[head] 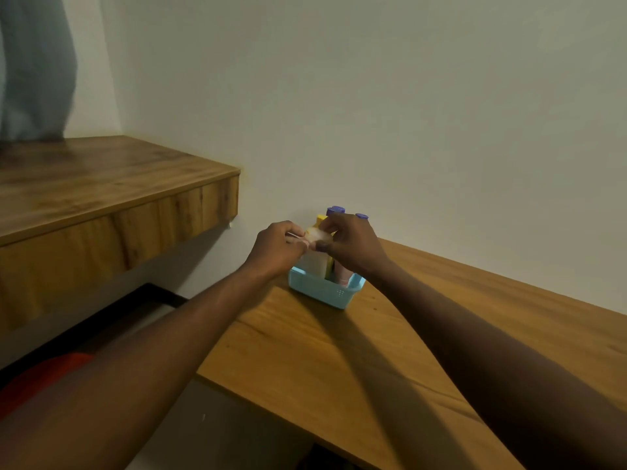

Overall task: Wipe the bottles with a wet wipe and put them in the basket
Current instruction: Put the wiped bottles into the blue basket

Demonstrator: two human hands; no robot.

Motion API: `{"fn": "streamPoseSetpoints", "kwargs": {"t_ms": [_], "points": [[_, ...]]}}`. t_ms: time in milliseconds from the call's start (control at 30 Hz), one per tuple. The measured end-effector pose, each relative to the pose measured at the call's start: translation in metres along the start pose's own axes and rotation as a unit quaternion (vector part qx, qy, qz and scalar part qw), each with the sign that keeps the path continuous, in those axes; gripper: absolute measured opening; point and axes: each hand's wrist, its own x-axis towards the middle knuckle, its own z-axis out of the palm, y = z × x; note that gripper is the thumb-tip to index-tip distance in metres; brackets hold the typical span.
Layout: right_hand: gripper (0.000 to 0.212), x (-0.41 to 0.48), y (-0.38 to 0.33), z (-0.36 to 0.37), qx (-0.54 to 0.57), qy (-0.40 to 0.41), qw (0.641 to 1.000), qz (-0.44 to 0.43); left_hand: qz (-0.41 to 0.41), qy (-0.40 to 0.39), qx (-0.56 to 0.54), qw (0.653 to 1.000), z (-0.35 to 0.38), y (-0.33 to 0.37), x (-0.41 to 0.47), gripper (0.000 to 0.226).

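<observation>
Head view: a plain pale wall (407,96) fills the far side of the scene. Along its foot runs a brown wooden surface (339,368), reaching from the right edge to a near-left corner. To the left, and higher, a thick wooden shelf (101,184) juts out from the wall, with blurred grey-blue fabric (37,62) hanging above its far left end. Below the shelf, at the near left, a red-orange patch (44,374) shows behind the left forearm; it is too blurred to tell what it is.

Two bare forearms reach from the near edge towards the far left corner of the surface. There a small light-blue plastic basket (322,290) stands close to the wall. Several bottles stand upright in it: a white bottle (314,262) at its near left, a yellow bottle (320,219) behind that, two purple-capped bottles (336,209) at the far side, largely hidden by the hands, and a pink one (344,274) low at the right.

The left hand (274,245) and the right hand (353,245) meet just above the basket. The fingers of both are curled and pinch a small crumpled white wet wipe (319,235) between them, directly over the top of the white bottle. Whether the wipe touches the bottle's top I cannot tell.
</observation>
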Motion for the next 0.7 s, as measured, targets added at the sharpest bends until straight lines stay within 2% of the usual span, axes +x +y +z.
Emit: {"fn": "streamPoseSetpoints", "kwargs": {"t_ms": [233,567,700], "points": [[0.037,-0.007,0.005,0.006,0.011,0.008,1.000,0.007,0.009,-0.012,0.021,1.000,0.006,-0.005,0.002,0.033],[0.040,-0.015,0.002,0.004,-0.053,0.015,0.998,0.012,0.010,-0.019,0.041,0.999,0.008,0.001,-0.001,0.042],[0.033,-0.026,0.003,-0.008,-0.056,0.030,0.998,0.009,0.037,-0.005,0.051,0.998,0.005,0.009,-0.007,0.041]]}}
